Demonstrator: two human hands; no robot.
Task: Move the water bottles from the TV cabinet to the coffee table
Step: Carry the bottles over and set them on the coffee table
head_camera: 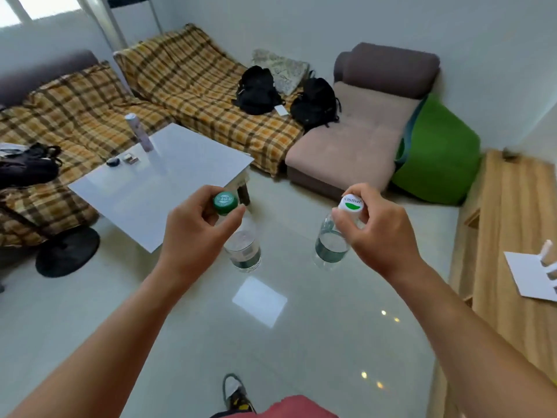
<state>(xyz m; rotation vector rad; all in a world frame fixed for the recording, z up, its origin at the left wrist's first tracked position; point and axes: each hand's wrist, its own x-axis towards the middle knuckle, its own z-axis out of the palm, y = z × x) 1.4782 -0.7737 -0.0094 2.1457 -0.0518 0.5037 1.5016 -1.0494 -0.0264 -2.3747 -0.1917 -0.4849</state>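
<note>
My left hand grips a clear water bottle with a green cap by its neck, hanging upright above the floor. My right hand grips a second clear water bottle with a white cap the same way. Both bottles have dark green labels and hang in the air between the furniture. The white coffee table lies ahead and to the left, its near corner just beyond my left hand. The wooden TV cabinet runs along the right edge of the view.
On the coffee table stand a tall pink spray can and small items. A plaid-covered sofa with black backpacks wraps behind it. A green beanbag, a fan base and papers on the cabinet are nearby.
</note>
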